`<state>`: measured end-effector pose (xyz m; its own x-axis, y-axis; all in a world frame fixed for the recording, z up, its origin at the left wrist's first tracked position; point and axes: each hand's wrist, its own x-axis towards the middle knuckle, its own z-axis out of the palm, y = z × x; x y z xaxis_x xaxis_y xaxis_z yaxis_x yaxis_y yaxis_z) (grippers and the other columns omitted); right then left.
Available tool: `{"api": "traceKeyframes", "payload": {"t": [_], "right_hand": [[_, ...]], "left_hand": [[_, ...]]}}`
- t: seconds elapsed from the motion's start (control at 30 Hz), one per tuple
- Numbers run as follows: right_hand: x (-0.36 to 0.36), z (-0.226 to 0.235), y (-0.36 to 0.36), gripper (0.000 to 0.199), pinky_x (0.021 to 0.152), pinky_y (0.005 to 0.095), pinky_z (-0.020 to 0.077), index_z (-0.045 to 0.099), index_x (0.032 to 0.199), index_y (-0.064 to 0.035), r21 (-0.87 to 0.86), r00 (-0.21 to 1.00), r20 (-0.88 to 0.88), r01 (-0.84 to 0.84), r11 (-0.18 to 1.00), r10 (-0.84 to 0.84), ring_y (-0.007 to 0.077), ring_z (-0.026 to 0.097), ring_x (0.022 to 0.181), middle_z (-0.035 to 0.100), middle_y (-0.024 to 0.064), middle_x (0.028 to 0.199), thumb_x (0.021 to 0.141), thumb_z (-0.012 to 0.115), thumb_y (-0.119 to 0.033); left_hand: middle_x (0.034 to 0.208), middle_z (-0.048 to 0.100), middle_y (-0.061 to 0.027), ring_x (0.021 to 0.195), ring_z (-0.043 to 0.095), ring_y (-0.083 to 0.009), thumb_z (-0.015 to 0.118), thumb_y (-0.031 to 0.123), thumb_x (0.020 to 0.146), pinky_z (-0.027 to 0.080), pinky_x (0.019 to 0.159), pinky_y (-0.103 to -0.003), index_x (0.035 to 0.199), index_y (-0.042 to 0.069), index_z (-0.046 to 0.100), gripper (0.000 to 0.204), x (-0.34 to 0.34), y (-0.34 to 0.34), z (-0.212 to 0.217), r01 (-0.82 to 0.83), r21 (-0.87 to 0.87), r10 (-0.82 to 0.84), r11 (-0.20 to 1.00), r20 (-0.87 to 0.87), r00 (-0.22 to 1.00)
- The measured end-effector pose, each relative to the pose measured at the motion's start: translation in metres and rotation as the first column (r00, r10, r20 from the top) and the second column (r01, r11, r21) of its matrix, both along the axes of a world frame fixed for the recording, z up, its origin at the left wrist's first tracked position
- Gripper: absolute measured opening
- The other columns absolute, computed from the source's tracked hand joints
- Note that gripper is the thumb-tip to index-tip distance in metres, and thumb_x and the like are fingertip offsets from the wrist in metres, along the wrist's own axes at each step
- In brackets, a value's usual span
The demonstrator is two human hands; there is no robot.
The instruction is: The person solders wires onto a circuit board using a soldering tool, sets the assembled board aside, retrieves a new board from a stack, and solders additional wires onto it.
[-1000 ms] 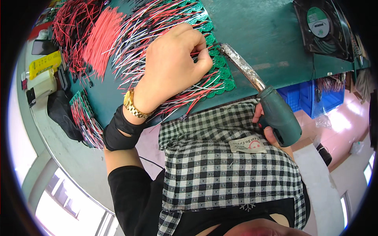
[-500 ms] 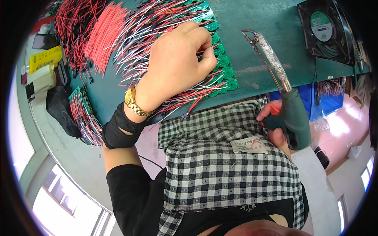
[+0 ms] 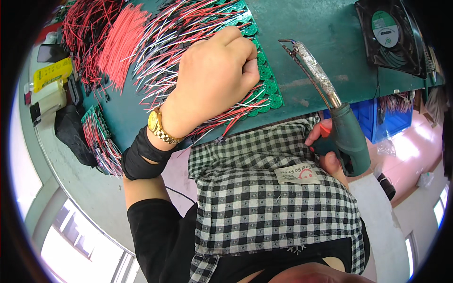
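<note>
My left hand [image 3: 214, 73] rests over a panel of round green circuit boards [image 3: 270, 87], its fingers curled and the thumb pressed against the index finger. Whatever that pinch holds is hidden beneath the hand. Red, white and black wires [image 3: 158, 61] fan out leftward from the boards and pass under the hand and wrist. At the right, my right hand [image 3: 332, 163] grips the dark green handle of a soldering gun [image 3: 350, 137] with an orange-red trigger. Its long metal barrel slants up and left over the table, the bent tip apart from the boards.
Loose red wires [image 3: 121, 45] and a red-and-black wire heap [image 3: 87, 28] lie at the far left of the green table [image 3: 311, 70]. A smaller wired board panel [image 3: 96, 137] sits near the left edge. A black fan [image 3: 389, 37] stands far right, above a blue bin [image 3: 391, 125].
The soldering gun's tip has shifted slightly left and down. My left thumb and index finger have drawn closer together, while that hand stays over the same part of the panel.
</note>
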<state>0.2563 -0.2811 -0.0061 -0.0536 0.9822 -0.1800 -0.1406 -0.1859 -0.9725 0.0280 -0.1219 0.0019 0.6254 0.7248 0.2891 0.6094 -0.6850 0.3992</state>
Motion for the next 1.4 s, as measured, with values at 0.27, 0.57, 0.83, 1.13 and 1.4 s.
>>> {"api": "traceKeyframes", "payload": {"t": [0.27,0.57,0.83,1.13,1.4], "right_hand": [[0.0,0.001,0.0,0.042,0.065,0.0246,0.0454,0.057,0.106,0.0015,-0.087,0.998,0.007,-0.057,0.995,0.058,0.0134,0.056,0.078,0.058,0.0077,0.093,0.077,0.066,-0.027],[0.025,-0.022,-0.003,0.045,0.073,0.0331,0.047,0.044,0.125,-0.0128,-0.111,0.932,-0.17,-0.34,0.934,0.319,0.0195,0.057,0.089,0.054,0.0129,0.101,0.086,0.062,-0.028],[0.01,-0.015,-0.003,0.054,0.065,0.0253,0.0439,0.049,0.114,0.0053,-0.014,0.99,0.035,-0.139,0.99,0.14,0.014,0.053,0.075,0.057,0.0107,0.091,0.079,0.065,-0.031],[-0.007,-0.003,0.001,0.06,0.065,0.0266,0.0437,0.044,0.12,0.0054,0.033,0.993,0.085,-0.083,0.996,0.08,0.0152,0.053,0.074,0.054,0.0116,0.088,0.082,0.061,-0.038],[-0.048,0.044,-0.016,0.072,0.064,0.0283,0.0448,0.044,0.119,-0.0008,-0.066,0.986,0.035,0.167,0.984,-0.165,0.0176,0.056,0.075,0.053,0.0098,0.087,0.076,0.067,-0.054]], "left_hand": [[0.07,0.056,-0.003,0.057,0.057,-0.0148,0.067,0.001,0.066,0.047,0.052,-0.024,0.073,0.004,0.061,0.009,0.005,0.004,-0.01,-0.053,0.009,0.052,0.999,0.076,0.996],[0.07,0.056,-0.0029,0.057,0.057,-0.0144,0.067,0.0,0.066,0.047,0.052,-0.024,0.072,0.004,0.062,0.009,0.006,0.005,-0.013,-0.05,0.019,0.049,0.999,0.087,0.995],[0.069,0.057,-0.0033,0.057,0.057,-0.0155,0.068,0.001,0.066,0.048,0.053,-0.025,0.071,0.004,0.062,0.008,0.004,0.002,-0.015,-0.054,0.029,0.051,0.998,0.089,0.995],[0.069,0.056,-0.0041,0.058,0.058,-0.0173,0.068,0.001,0.066,0.048,0.053,-0.027,0.071,0.004,0.061,0.009,-0.004,0.001,-0.009,-0.089,0.016,0.087,0.996,0.099,0.991],[0.068,0.051,-0.0063,0.061,0.057,-0.0251,0.066,0.011,0.07,0.047,0.052,-0.035,0.07,0.008,0.06,0.007,-0.037,-0.01,0.039,0.052,0.04,-0.051,0.998,-0.022,0.998]]}}
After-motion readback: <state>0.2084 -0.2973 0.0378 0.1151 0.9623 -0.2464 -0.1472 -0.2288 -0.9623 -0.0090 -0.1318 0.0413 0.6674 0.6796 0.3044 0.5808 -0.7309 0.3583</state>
